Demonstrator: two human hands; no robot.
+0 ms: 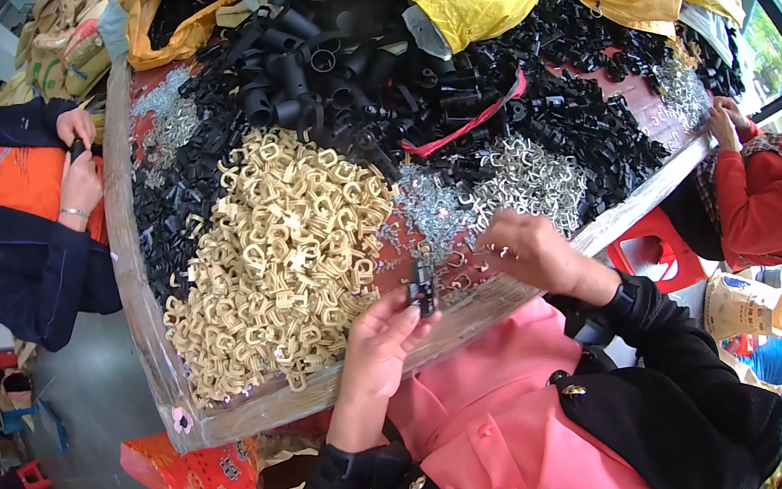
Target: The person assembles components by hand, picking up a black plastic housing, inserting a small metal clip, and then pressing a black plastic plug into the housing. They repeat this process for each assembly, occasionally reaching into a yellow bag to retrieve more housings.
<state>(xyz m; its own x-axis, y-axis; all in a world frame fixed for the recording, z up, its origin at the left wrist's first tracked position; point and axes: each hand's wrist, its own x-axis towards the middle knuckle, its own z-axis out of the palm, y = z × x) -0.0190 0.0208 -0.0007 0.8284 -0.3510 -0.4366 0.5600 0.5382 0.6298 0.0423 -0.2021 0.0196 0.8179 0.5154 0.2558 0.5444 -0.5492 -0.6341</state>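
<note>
Pink garment cloth [498,421] lies nearest, below the table rim [274,410]. The left hand [381,343] pinches a small black part [422,288] between thumb and fingers, near that rim; a slack pinch could tip it into the beige pieces [289,239] beside it. The right hand [539,251] curls, fingertips drawn close; whether they hold anything, I cannot tell. Its knuckles might scatter the nearby silver clips [539,184].

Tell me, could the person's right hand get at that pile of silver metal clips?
Probably yes: the right hand is close to the silver clips, and nothing visible blocks the way.
</note>
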